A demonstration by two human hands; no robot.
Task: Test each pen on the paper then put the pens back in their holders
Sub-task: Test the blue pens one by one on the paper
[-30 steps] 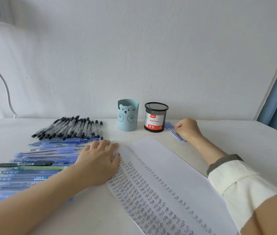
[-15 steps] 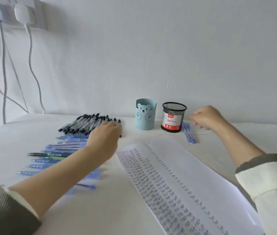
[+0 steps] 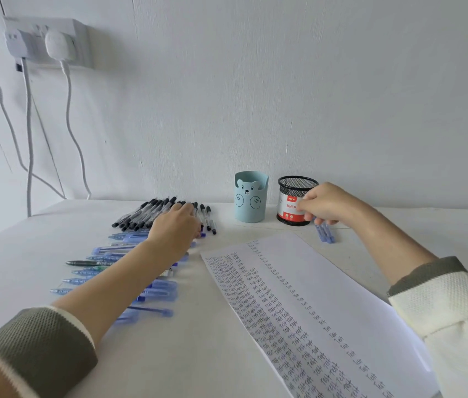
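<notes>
Both grips on pens at the desk (image 3: 198, 354).
Lays the left grip (image 3: 179, 225) on the row of black pens (image 3: 141, 215) with loose fingers, closed on none. Curls the right grip (image 3: 324, 203) round the top ends of a small bunch of blue pens (image 3: 326, 235), just in front of the mesh cup (image 3: 293, 188), next to the bear cup (image 3: 251, 196). Shows the pile of blue pens (image 3: 118, 249) under the left arm, and the paper (image 3: 298, 282) full of writing between both arms.
</notes>
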